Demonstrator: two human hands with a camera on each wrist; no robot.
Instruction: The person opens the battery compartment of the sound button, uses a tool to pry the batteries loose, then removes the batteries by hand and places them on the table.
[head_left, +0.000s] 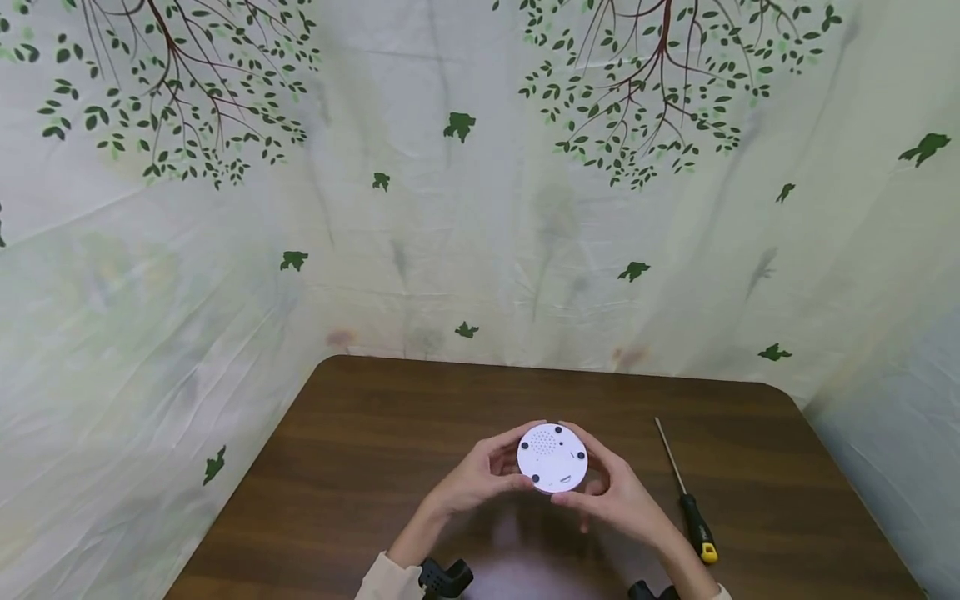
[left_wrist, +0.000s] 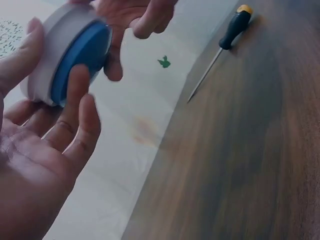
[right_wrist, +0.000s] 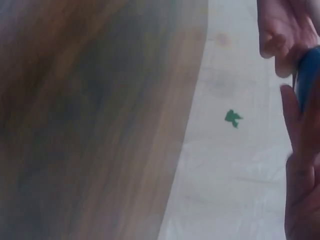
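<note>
Left grip (head_left: 480, 477) and right grip (head_left: 621, 493) pinch the white disc (head_left: 552, 460) by its rim, above the worktop (head_left: 360, 475); inspecting its dotted face seems in hand; turning it would call for one grip easing, the other staying firm.

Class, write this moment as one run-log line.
left grip: holds white-and-blue disc | right grip: holds same disc | screwdriver: on table, to the right

The head camera looks forward and down over the table (head_left: 360, 450) and sees both far corners. The wrist cameras are much closer in and tipped sideways, so the far edge runs steeply. All three see the round thing (head_left: 552, 460), the right wrist just a bit.
</note>
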